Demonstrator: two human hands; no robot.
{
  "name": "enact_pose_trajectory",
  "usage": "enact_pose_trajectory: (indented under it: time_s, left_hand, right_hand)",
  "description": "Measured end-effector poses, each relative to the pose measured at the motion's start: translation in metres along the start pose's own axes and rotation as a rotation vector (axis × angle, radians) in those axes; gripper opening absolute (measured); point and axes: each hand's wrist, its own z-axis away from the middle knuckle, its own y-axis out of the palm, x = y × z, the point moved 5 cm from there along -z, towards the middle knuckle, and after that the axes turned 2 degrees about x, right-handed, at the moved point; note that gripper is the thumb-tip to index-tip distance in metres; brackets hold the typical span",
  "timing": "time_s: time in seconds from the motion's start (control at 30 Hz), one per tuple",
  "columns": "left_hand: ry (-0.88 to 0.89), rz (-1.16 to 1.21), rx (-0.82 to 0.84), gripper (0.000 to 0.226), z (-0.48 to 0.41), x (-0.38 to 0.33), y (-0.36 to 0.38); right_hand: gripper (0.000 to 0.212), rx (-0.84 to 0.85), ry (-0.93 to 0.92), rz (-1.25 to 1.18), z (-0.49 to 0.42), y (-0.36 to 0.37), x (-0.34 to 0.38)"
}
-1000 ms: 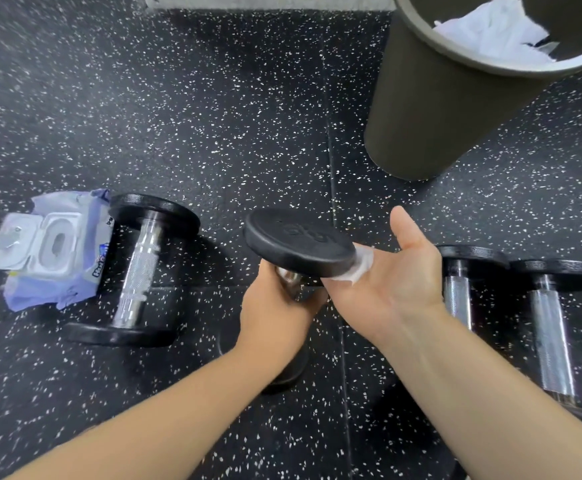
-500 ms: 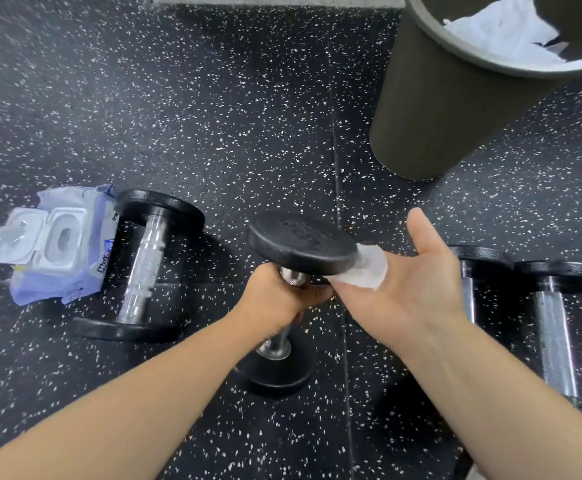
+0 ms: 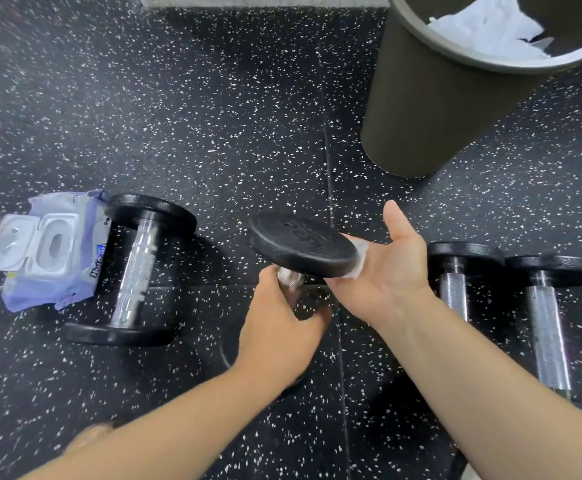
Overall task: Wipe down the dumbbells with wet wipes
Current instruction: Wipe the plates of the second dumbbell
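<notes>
Left grip clamped on dumbbell handle; long axis near upright, over mid-floor. Right grip, fingers straight, presses wipe against top plate's right rim, so I judge it nearer.

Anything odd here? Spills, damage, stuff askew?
Only minor: the wipes pack lies crumpled on the floor against the left dumbbell, its lid flipped open, so the wipes could dry out. No spills or damage visible. The bin stands upright with used wipes inside.
</notes>
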Motion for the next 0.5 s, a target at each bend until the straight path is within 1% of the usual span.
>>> enact_pose_trajectory:
  time_s: [0.1,0.23,0.3,0.4,0.47,0.5]
  left_hand:
    - [0.029,0.049,-0.07,0.043,-0.002,0.003,0.001]
    - [0.035,0.082,-0.041,0.036,-0.019,0.008,-0.007]
    - [0.055,0.153,0.05,0.029,-0.022,0.005,-0.008]
    - [0.046,0.251,0.292,0.027,-0.025,-0.001,-0.002]
    - [0.063,0.306,0.429,0.021,-0.025,-0.002,0.002]
    - [0.085,0.325,0.465,0.02,-0.026,-0.001,0.003]
  right_hand:
    - [0.087,-0.011,-0.023,0.009,0.008,0.002,-0.006]
    - [0.087,0.03,-0.029,-0.01,0.019,0.007,-0.009]
    - [0.088,0.039,-0.023,-0.029,0.016,0.006,-0.008]
    - [0.093,0.018,-0.005,-0.049,0.0,0.003,-0.01]
    - [0.098,0.075,0.029,-0.03,-0.01,0.005,-0.013]
    - [0.102,0.112,0.046,-0.002,-0.013,0.006,-0.015]
